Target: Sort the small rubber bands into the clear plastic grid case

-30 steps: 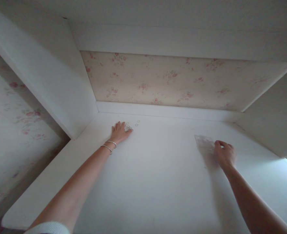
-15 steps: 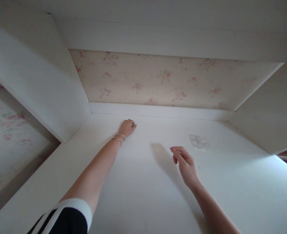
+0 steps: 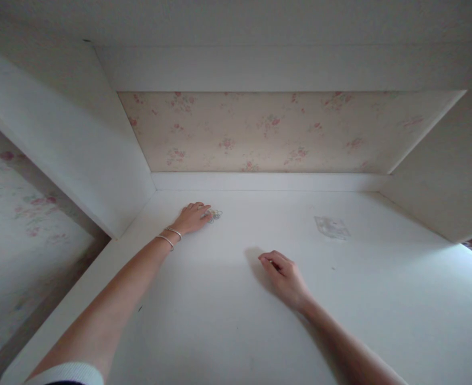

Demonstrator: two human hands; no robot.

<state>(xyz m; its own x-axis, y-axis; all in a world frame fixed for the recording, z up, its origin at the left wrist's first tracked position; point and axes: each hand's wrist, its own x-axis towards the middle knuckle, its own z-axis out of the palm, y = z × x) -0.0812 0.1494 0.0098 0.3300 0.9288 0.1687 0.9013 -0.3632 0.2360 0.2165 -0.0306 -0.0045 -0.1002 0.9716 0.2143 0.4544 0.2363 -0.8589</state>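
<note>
My left hand (image 3: 192,218), with two thin bracelets at the wrist, rests on the white surface (image 3: 219,310) towards the back left. Its fingers are stretched out and apart. Beside its fingertips and thumb lies a small heap of thin loops (image 3: 216,215), silvery and yellowish, partly covered by the hand; their kind is too small to make out. My right hand (image 3: 284,275) is near the middle, a little above the surface, thumb and fingers pinched together. Whatever may be between those fingertips is hidden.
A crumpled clear plastic bag (image 3: 332,228) lies flat at the back right. White panels stand at the left (image 3: 79,128) and right (image 3: 436,187), with a floral-papered wall (image 3: 260,133) behind. A low shelf or beam (image 3: 260,67) overhangs. Tiny dark speck (image 3: 140,308) at left.
My left hand has moved left and opened out, uncovering the heap of loops. My right hand has shifted left and lower, with its fingers still pinched. The view has tilted slightly.
</note>
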